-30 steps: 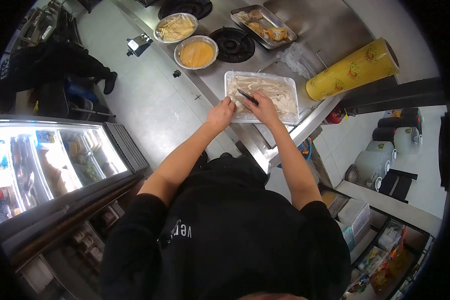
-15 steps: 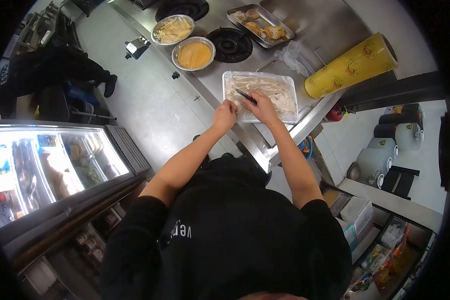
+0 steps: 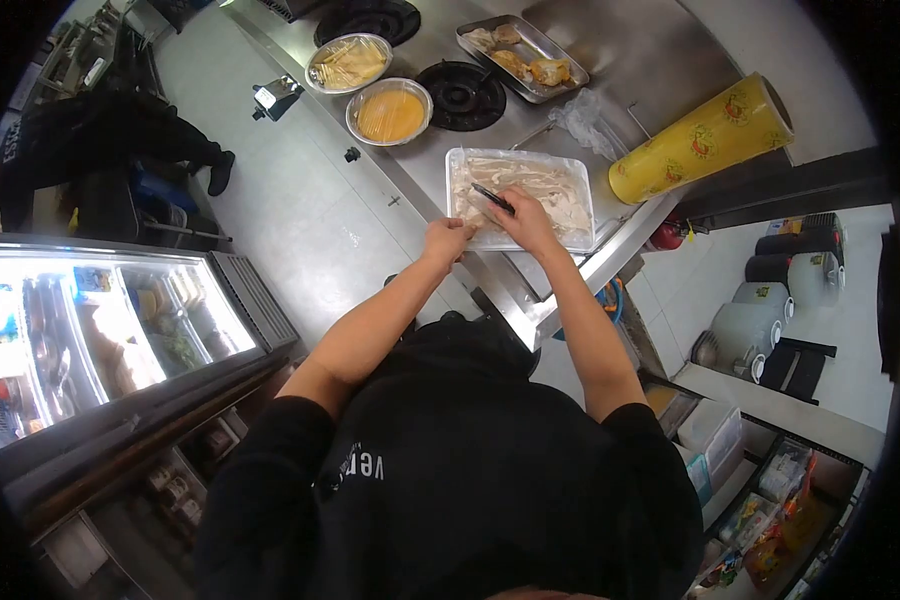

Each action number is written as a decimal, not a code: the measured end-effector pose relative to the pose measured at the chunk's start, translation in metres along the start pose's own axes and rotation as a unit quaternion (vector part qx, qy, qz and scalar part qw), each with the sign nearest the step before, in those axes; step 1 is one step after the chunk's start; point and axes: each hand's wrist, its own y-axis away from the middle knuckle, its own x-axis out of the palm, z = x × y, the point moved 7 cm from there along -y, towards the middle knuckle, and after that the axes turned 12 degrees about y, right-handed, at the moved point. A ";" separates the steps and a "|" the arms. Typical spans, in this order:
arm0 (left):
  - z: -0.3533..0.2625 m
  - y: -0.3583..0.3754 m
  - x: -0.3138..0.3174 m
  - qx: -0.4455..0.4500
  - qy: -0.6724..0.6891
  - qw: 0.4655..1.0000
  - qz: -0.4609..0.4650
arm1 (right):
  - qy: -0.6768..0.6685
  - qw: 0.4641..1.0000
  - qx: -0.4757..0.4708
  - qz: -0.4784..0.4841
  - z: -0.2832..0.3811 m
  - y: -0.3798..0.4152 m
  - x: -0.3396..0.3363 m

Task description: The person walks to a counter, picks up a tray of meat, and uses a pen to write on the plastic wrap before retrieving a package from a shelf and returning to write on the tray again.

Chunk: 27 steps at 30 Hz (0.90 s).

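A white rectangular tray (image 3: 588,190) of pale, thin-sliced food (image 3: 553,178) sits on the steel counter, with what looks like clear plastic film over it. At its near left corner is my left hand (image 3: 448,240), fingers pinched together at the rim; what they hold, perhaps film, is too small to make out. My right hand (image 3: 524,220) is over the tray's middle, closed around a slim black pen-shaped tool (image 3: 492,198). The tool points toward the tray's far left, and its tip is hard to distinguish.
A yellow printed roll (image 3: 703,140) lies to the right. Two film-covered bowls, one of pale strips (image 3: 349,63) and one of orange food (image 3: 390,112), stand by a black burner (image 3: 460,96). Beyond are a metal pan (image 3: 540,93) and crumpled plastic (image 3: 582,127). A person (image 3: 100,150) works at left.
My left hand has shifted slightly down and its fingers have turned toward the tray corner. My right hand, with the black tool, has moved slightly left and down.
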 end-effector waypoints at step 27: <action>-0.057 -0.013 0.031 -0.033 -0.099 0.982 0.154 | -0.004 0.997 -0.032 0.063 0.010 0.005 -0.006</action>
